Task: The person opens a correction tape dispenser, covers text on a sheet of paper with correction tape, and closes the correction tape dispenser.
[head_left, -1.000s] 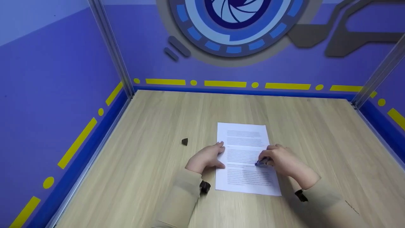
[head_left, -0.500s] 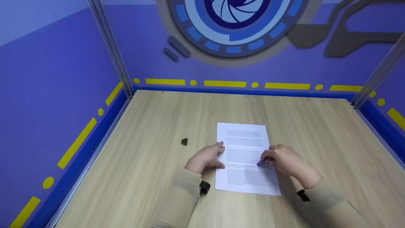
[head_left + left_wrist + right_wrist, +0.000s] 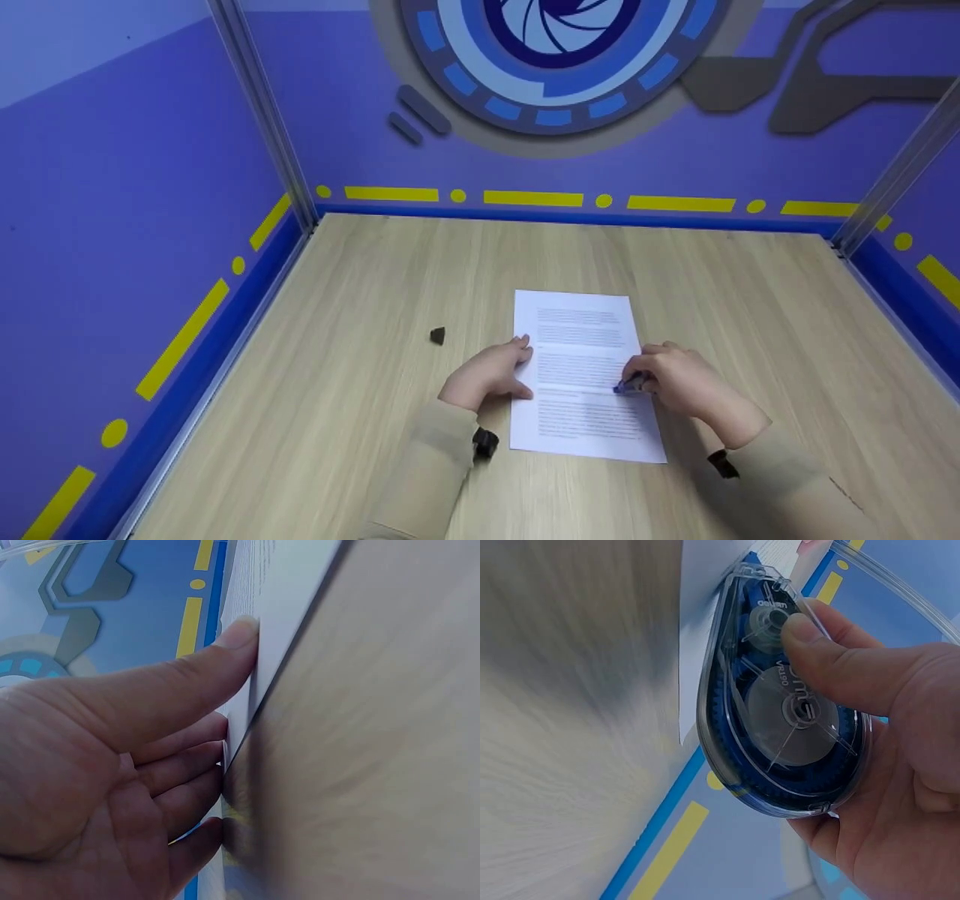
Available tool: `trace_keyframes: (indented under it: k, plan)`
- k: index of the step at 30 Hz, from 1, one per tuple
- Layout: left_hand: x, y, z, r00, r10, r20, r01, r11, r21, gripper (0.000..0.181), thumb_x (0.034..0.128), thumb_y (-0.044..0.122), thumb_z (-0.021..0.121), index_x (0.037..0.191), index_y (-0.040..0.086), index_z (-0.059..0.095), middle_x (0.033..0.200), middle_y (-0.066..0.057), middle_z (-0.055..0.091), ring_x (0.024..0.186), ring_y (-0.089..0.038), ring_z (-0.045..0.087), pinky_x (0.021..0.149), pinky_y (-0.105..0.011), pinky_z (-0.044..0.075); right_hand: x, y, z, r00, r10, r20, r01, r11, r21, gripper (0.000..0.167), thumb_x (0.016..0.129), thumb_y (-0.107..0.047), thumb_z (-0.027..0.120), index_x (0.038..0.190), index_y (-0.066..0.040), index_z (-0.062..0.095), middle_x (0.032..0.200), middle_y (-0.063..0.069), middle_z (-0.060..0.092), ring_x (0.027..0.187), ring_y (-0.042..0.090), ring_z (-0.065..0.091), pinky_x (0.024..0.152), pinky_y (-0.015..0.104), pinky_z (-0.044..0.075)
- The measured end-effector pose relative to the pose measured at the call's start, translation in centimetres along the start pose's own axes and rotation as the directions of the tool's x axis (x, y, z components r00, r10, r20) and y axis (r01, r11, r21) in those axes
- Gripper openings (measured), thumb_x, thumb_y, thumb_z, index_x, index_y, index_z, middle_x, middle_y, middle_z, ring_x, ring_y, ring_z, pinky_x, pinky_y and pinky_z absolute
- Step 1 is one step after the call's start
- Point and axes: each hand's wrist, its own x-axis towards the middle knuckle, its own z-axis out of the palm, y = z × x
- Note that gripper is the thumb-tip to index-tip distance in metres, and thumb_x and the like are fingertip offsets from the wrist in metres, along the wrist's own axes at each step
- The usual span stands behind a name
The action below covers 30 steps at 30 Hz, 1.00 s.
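Observation:
A printed sheet of white paper (image 3: 574,304) lies flat on the wooden table. The left hand (image 3: 491,373) rests on its left edge, thumb and fingertips spread and pressing the margin; the left wrist view shows the thumb (image 3: 172,694) on the paper with nothing gripped. Between thumb and fingers, the right hand (image 3: 679,379) pinches a correction tape dispenser (image 3: 787,712) with a clear case and blue gears. In the head view the dispenser's blue tip meets the page among the text lines, right of the middle. The hand hides most of its body there.
A small dark piece (image 3: 438,336) lies on the table (image 3: 360,390) to the left of the paper. Blue-purple panels (image 3: 135,225) with yellow dashes enclose the table at the left, back and right, with metal posts at the back corners.
The right hand has slid a little to the right with the correction tape, its tip staying on the page. The left hand and the paper have not visibly moved.

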Motion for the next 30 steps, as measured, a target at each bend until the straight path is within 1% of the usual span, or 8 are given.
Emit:
trace_keyframes:
  k: [5,10,18,25,30]
  plan:
    - [0.02,-0.05,0.09,1.000,0.023,-0.008,-0.023,0.999,0.024,0.080,0.0841,0.016,0.085,0.153,0.004,0.047,0.169,-0.007,0.032,0.158,-0.022,0.029,0.130,-0.034,0.027,-0.12,0.07,-0.18,1.000,-0.006,0.002,0.006,1.000,0.000,0.030,0.080,0.008,0.079,0.092,-0.020,0.078,0.087,-0.003,0.069,0.082,0.021,0.065,0.067,0.038,0.054]
    - [0.00,-0.01,0.09,1.000,0.025,-0.006,-0.024,0.999,0.031,0.079,0.0844,0.016,0.085,0.153,0.004,0.047,0.169,-0.007,0.032,0.158,-0.023,0.029,0.130,-0.034,0.027,-0.12,0.17,-0.22,1.000,0.001,0.009,-0.001,1.000,-0.001,0.029,0.081,0.007,0.078,0.092,-0.020,0.078,0.087,-0.004,0.069,0.081,0.020,0.063,0.066,0.039,0.053]
    - [0.06,0.04,0.06,1.000,0.013,-0.001,-0.013,0.999,0.031,0.080,0.0848,0.016,0.085,0.153,0.004,0.046,0.169,-0.007,0.031,0.158,-0.022,0.028,0.130,-0.034,0.026,-0.37,0.42,-0.28,0.999,0.034,0.016,-0.034,0.999,0.000,0.031,0.080,0.010,0.077,0.093,-0.018,0.078,0.086,-0.003,0.068,0.080,0.020,0.061,0.065,0.038,0.051]
    - [0.11,-0.12,0.04,0.999,0.035,-0.004,-0.035,0.999,0.041,0.080,0.0843,0.017,0.085,0.153,0.003,0.046,0.169,-0.009,0.031,0.158,-0.023,0.029,0.130,-0.034,0.027,-0.51,0.59,-0.31,0.999,0.032,0.011,-0.032,0.999,-0.004,0.031,0.079,0.010,0.077,0.093,-0.018,0.078,0.087,-0.003,0.068,0.080,0.021,0.062,0.066,0.040,0.051]
    - [0.10,-0.11,-0.09,0.999,0.037,0.002,-0.037,0.999,0.040,0.081,0.0846,0.018,0.085,0.153,0.003,0.046,0.169,-0.009,0.031,0.158,-0.022,0.028,0.130,-0.034,0.026,-0.58,0.63,-0.44,1.000,0.020,0.008,-0.020,1.000,-0.007,0.032,0.079,0.011,0.076,0.092,-0.019,0.078,0.085,-0.003,0.068,0.081,0.020,0.064,0.066,0.040,0.053]
